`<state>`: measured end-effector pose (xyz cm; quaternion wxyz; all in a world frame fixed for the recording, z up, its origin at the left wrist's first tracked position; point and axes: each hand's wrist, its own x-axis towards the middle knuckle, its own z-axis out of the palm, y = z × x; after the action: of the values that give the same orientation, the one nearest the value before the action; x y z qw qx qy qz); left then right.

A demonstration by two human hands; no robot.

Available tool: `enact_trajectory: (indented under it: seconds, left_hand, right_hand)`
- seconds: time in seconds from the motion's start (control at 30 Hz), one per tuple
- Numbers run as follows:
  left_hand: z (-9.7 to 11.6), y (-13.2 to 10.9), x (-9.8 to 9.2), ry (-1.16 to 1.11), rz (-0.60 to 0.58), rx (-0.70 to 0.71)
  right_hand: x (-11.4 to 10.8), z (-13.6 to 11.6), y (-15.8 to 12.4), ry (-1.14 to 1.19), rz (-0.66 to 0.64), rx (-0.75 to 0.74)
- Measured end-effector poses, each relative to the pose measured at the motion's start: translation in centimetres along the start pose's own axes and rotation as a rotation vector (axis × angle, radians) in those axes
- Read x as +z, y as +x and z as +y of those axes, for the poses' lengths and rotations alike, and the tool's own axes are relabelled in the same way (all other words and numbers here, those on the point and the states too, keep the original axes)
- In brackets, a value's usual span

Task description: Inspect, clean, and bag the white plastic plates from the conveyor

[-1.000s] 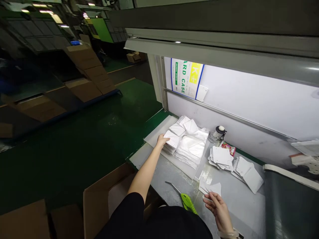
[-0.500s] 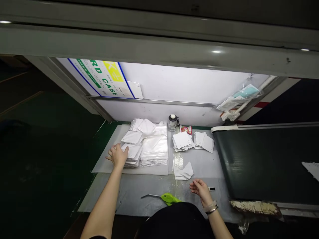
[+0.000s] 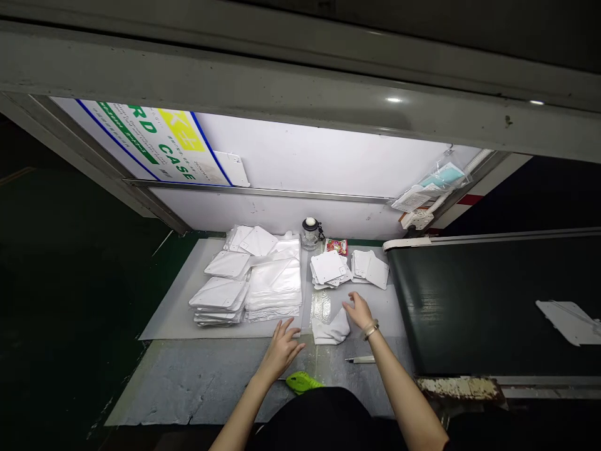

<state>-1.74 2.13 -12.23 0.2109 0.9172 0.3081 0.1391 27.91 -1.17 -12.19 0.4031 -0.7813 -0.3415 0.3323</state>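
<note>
My left hand hovers over the front of the table with its fingers spread, holding nothing. It is nearest to the stack of clear plastic bags and the green-handled tool, whose thin metal end is hidden behind my arm. My right hand is bent with thumb and fingers apart, nothing visible in it. It is just above a crumpled white cloth and in front of two piles of white plates, the left pile and the right pile.
Bagged white plates are stacked at the left. A lidded jar and a red packet stand at the back. A slim pen-like tool lies in front. Right of the table, a dark conveyor belt carries a white plate.
My left hand has left the bagged plates and moved right, to the front middle. My right hand has moved forward, past the cloth's edge. The view has shifted; more of the belt's plate shows.
</note>
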Motion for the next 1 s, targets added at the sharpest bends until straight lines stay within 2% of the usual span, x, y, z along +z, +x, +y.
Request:
enact_trajectory:
  seconds: [0.07,0.17,0.3,0.4,0.47,0.57,0.67,0.83,1.0]
  left_hand:
    - [0.4,0.8,-0.1,-0.033,-0.061,0.008]
    - [0.5,2.8,-1.1,-0.053,-0.033,0.018]
    - [0.6,4.7,-2.2,-0.080,-0.018,0.029]
    - [0.8,4.4,-1.7,-0.085,-0.035,-0.021]
    - [0.9,3.5,-0.7,-0.078,-0.088,-0.036]
    - [0.9,1.8,0.8,-0.053,-0.186,-0.033]
    - [0.8,0.8,1.8,-0.032,-0.233,-0.033]
    - [1.1,1.5,1.8,-0.016,-0.244,-0.008]
    - [1.4,2.3,2.6,0.002,-0.253,0.044]
  right_hand:
    - [0.5,-0.8,3.1,-0.089,0.022,-0.057]
    - [1.8,-2.0,7.1,-0.190,0.049,-0.105]
    - [3.4,-2.5,10.0,-0.265,0.084,-0.112]
    - [3.7,-1.7,9.9,-0.281,0.135,-0.124]
    - [3.4,-0.6,8.9,-0.286,0.173,-0.138]
    - [2.1,1.2,7.1,-0.301,0.210,-0.158]
    - [0.0,2.8,5.7,-0.339,0.231,-0.164]
    - [-3.4,4.7,5.6,-0.455,0.228,-0.129]
    - [-5.2,4.9,7.1,-0.603,0.165,-0.098]
